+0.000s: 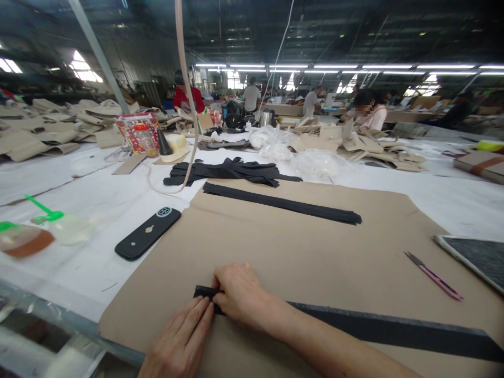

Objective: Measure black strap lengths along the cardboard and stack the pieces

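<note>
A long black strip lies across the near part of a brown cardboard sheet. My right hand rests on the strip's left end, fingers curled down and pressing on it. My left hand lies flat beside it, fingers stretched together, fingertips touching the strip's end. A second stack of black strips lies further back on the cardboard, and a loose pile of black strips sits behind that.
A black phone lies left of the cardboard. Pink-handled snips lie on the right, near a grey pad. Green-capped glue bottles sit far left. A hose hangs down. Other people work at the far tables among bags and cardboard.
</note>
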Available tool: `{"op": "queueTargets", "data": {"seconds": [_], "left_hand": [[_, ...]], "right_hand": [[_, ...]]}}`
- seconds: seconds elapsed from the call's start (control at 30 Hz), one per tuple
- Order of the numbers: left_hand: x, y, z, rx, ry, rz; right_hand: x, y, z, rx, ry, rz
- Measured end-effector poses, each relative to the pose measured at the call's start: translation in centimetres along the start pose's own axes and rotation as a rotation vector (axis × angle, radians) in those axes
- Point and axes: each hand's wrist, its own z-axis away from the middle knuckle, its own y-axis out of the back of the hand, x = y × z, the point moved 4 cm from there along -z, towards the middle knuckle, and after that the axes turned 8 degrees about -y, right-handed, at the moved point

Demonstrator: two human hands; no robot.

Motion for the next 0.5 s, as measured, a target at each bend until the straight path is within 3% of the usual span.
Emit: {"op": "queueTargets", "data": {"seconds": [0.2,0.5], "left_hand": [[-0.5,0.4,-0.6,0.024,0.072,-0.005],[-1.6,-0.1,0.8,-0.004,0.126,0.037]], "right_hand": [[0.3,-1.0,-0.2,0.112,0.123,-0.068],[0.9,-1.6,0.9,0.215,0.307,-0.085]]}}
